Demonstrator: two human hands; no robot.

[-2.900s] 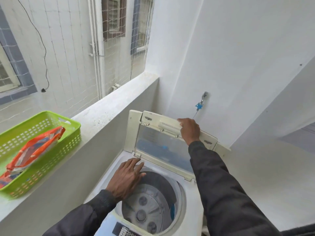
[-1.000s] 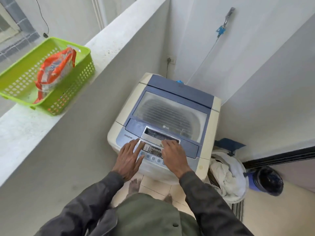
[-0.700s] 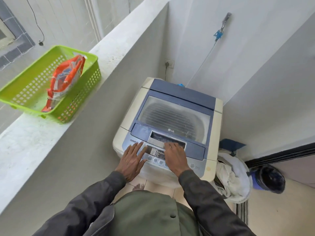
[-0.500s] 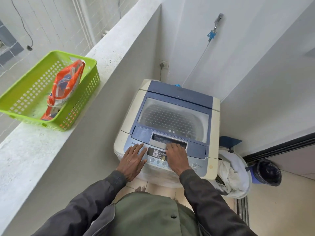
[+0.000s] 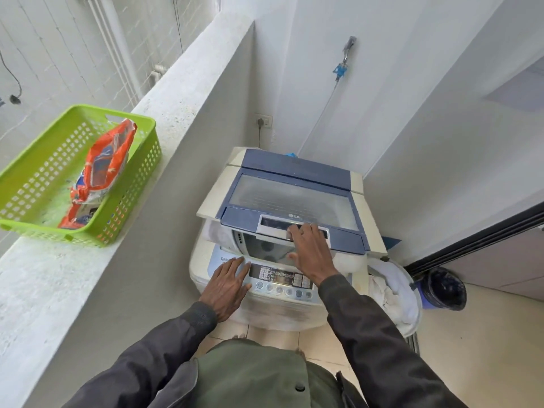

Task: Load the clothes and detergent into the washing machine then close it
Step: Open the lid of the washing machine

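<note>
Washer (image 5: 358, 187): lid (image 5: 294, 198) part-raised, drum looks bare; I would swing it fully back, steadily. Basket (image 5: 148, 160) on ledge (image 5: 176, 92) holds detergent (image 5: 106, 160); clothes (image 5: 391, 290) heaped right of washer; 1 bin (image 5: 444, 290) beyond; nothing obstructs. Right hand (image 5: 309, 251) grips lid's handle; left hand (image 5: 226, 290) flat, empty, on panel.
</note>
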